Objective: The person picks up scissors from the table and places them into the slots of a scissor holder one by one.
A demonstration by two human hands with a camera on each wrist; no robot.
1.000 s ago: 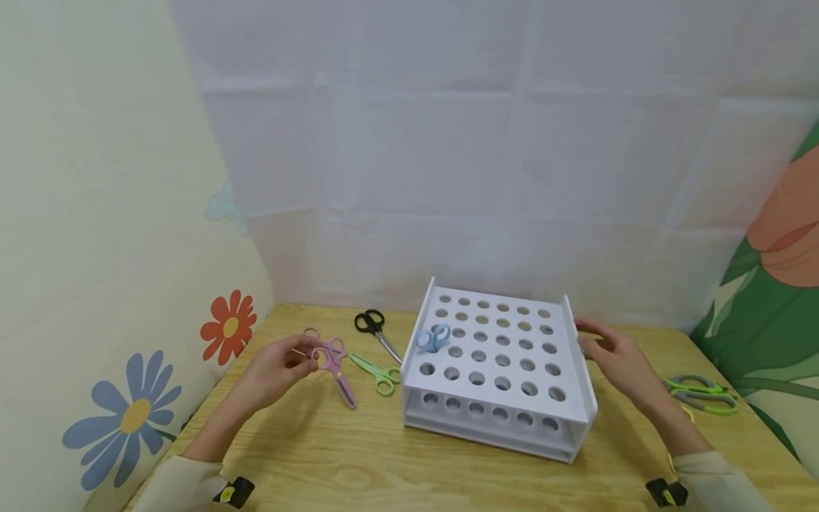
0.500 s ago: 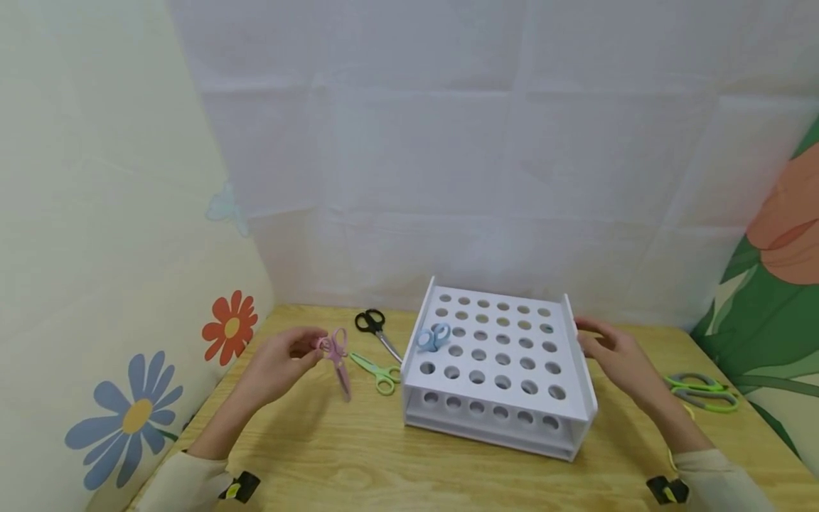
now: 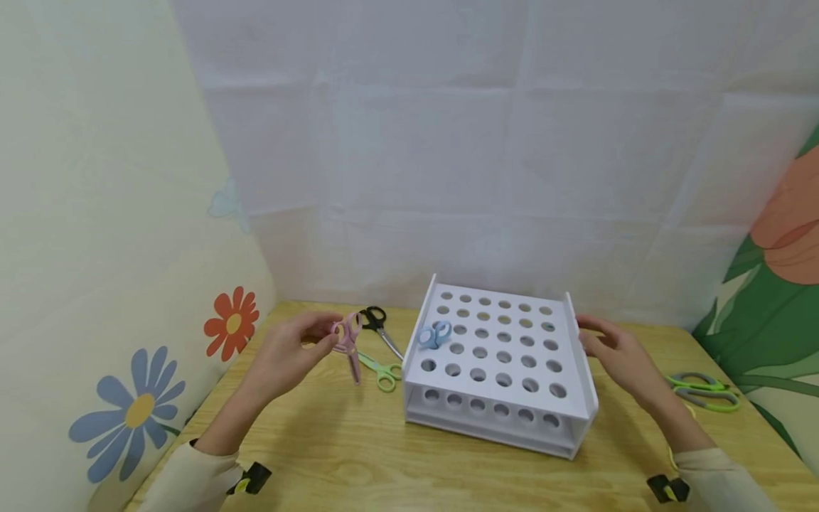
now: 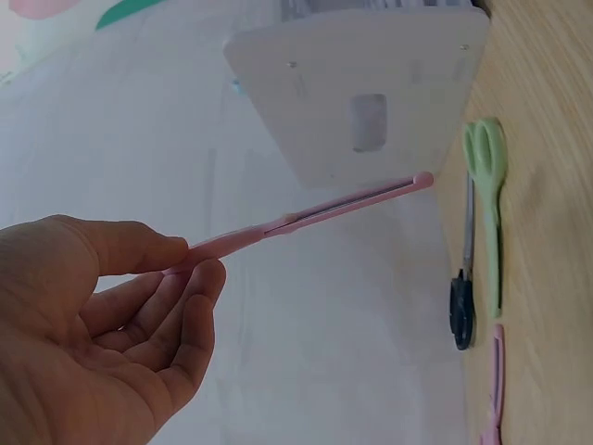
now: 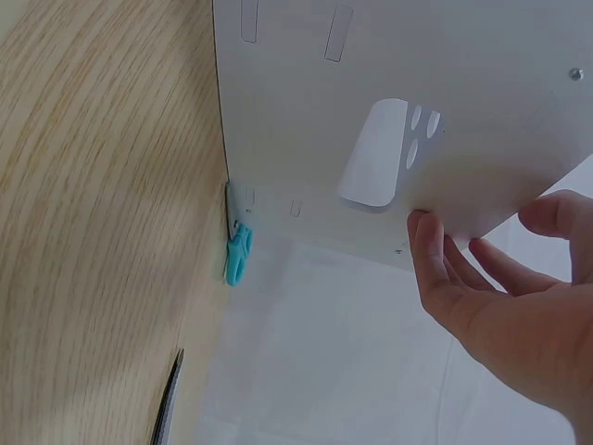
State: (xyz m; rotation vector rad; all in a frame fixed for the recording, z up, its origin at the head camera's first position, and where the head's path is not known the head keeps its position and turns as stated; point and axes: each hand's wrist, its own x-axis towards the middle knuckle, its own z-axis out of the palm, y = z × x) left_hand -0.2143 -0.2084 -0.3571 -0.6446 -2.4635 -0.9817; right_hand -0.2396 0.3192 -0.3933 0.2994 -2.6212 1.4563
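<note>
My left hand pinches a pair of pink scissors by the handles, raised over the table with the blades pointing down. In the left wrist view the pink scissors show edge-on between thumb and fingers. My right hand touches the right side of the white rack, which has rows of round holes. Its fingertips lie against the side panel near the edge in the right wrist view. Light-blue scissors stand in a hole at the rack's left.
Left of the rack lie green scissors and black-handled scissors. A second pink pair lies beside them. Green-and-grey scissors lie at the right. Teal-handled scissors rest by the rack's base, with a dark blade nearby.
My left hand has lifted the pink scissors and moved right and away from me, closer to the rack; the scissors have turned more upright. The right hand has stayed at the rack's side.
</note>
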